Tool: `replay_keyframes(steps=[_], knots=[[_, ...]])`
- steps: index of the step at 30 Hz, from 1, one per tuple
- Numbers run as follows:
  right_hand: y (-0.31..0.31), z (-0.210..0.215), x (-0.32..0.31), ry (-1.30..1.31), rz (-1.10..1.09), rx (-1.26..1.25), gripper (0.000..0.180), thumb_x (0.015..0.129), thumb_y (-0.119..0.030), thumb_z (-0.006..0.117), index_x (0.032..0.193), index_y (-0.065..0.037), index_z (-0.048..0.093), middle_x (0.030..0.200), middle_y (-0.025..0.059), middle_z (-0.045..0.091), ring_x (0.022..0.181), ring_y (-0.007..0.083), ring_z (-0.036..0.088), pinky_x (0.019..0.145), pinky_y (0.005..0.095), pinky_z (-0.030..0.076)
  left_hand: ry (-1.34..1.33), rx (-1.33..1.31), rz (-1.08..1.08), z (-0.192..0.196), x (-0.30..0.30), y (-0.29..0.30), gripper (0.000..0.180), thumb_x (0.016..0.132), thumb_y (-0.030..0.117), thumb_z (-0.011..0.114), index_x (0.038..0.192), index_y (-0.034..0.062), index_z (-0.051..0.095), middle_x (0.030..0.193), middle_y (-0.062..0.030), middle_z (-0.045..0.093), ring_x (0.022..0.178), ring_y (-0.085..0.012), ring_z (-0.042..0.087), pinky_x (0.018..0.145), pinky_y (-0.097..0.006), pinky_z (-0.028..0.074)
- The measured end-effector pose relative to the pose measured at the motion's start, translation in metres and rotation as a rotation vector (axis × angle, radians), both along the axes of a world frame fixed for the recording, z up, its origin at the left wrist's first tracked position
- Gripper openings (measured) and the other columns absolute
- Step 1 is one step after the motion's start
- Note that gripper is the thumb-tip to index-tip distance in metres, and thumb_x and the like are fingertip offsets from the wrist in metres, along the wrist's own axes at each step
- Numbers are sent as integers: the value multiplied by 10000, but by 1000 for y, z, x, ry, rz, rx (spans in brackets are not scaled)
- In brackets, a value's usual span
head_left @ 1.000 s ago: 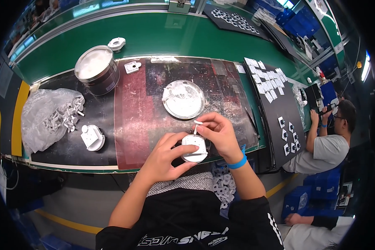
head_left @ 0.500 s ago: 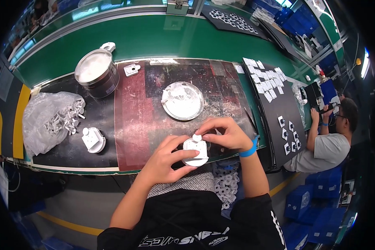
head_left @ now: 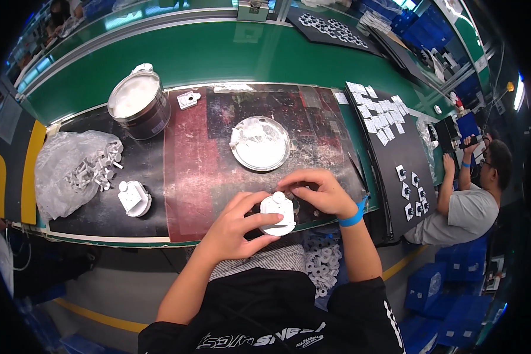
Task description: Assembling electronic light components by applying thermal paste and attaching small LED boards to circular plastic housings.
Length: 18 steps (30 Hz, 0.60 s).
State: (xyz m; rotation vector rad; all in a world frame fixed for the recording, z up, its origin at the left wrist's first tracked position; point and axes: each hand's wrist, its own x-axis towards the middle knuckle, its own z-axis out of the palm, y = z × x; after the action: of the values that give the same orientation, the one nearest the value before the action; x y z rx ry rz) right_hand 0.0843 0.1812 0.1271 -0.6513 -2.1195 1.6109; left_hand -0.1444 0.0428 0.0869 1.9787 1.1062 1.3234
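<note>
Low over the front edge of the bench, my left hand grips a rounded white plastic housing, its thumb and fingers closed around the sides. A small round white knob sits at the housing's far end. Just beyond and to the right of the knob is my right hand, its fingers bent and the thumb a little apart from the forefinger. No held thing shows in it. A similar white housing with a round knob lies on the bench to the left.
A round tin lid bearing white paste lies mid-bench. Back left stands a large tin, with a small white part beside it. A clear bag holds white pieces. Black boards carry parts at right, near a seated co-worker.
My right thumb and forefinger have come off the knob and sit slightly beyond it. My left hand keeps its hold on the housing. The co-worker's hands have shifted a little.
</note>
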Motion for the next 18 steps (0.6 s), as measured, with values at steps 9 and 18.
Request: replay_keyframes(steps=[9, 18], knots=[[-16, -45, 15, 203, -224, -130, 277, 1018, 21, 570, 1284, 29, 648, 1094, 98, 710, 938, 123, 640, 856, 262, 530, 70, 48, 154, 8, 5, -10, 491, 734, 176, 899, 1207, 196, 772, 1373, -180, 602, 1190, -386, 588, 1016, -467, 492], [-20, -36, 1, 44, -240, 196, 196, 959, 20, 644, 1130, -18, 731, 966, 68, 704, 797, 109, 641, 660, 247, 465, 471, 99, 515, 85, 17, -30, 449, 801, 176, 818, 1238, 199, 720, 1332, -188, 568, 1174, -371, 560, 966, -477, 463]])
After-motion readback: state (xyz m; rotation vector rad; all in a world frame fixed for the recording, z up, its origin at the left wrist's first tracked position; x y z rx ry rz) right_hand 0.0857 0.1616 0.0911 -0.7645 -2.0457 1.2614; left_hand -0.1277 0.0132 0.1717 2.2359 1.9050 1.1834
